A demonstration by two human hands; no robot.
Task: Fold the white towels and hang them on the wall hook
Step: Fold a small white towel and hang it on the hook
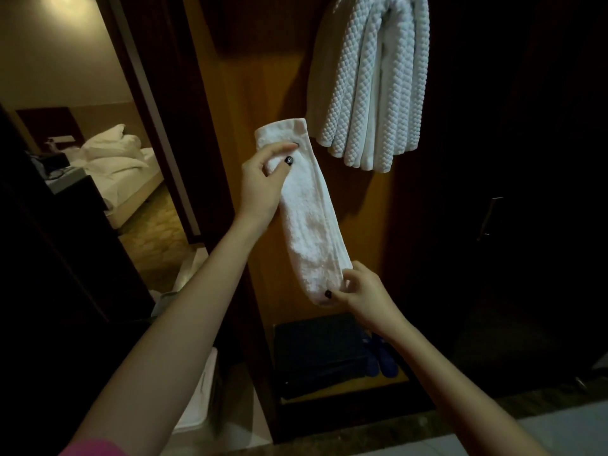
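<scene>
A white towel, folded into a long narrow strip, slants in the air in front of a wooden panel. My left hand pinches its upper end between thumb and fingers. My right hand pinches the lower end. Up and to the right, a thick waffle-textured white towel hangs in folds against the panel; what it hangs from is out of view above the frame.
Below the panel sits a dark box with blue slippers beside it. A dark door with a handle fills the right. To the left, a doorway opens onto a bed with white pillows. A stone ledge runs along the bottom.
</scene>
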